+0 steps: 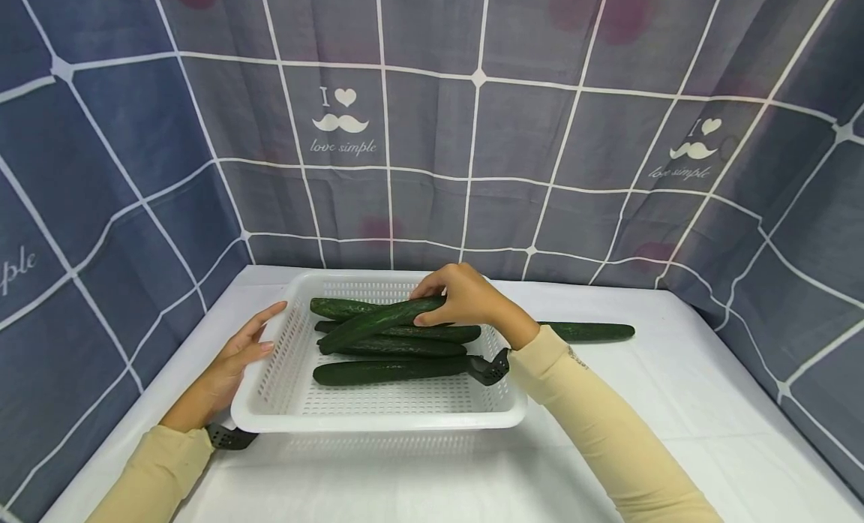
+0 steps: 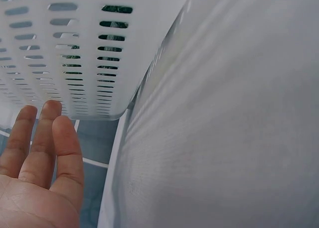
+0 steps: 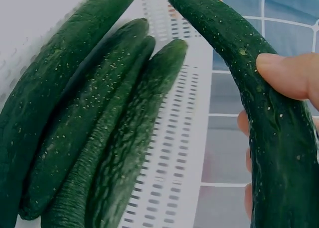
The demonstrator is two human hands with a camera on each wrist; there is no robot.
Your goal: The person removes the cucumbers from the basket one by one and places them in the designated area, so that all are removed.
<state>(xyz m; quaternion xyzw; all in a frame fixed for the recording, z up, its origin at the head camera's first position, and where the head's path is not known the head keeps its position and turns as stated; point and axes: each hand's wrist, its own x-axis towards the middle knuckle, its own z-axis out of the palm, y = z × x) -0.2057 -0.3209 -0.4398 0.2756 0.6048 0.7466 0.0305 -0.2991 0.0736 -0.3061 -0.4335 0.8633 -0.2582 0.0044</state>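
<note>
My right hand (image 1: 469, 296) grips a long dark green cucumber (image 1: 371, 326) by its right end and holds it slanted over the others. In the right wrist view the thumb lies across this held cucumber (image 3: 279, 123), with other fingertips behind it. Beneath it, several more cucumbers (image 1: 385, 371) lie side by side in a white perforated plastic basket (image 1: 378, 423). My left hand (image 1: 226, 369) is at the basket's left side, fingers extended and fingertips right at the rim. The left wrist view shows its palm (image 2: 40, 203) facing up beside the slotted basket wall (image 2: 87, 39).
Another cucumber (image 1: 590, 332) lies on the white-covered table (image 1: 675, 403) to the right of the basket, partly hidden by the right wrist. A dark checked curtain (image 1: 432, 208) encloses the back and sides. Black wrist mounts (image 1: 490, 368) sit under both wrists.
</note>
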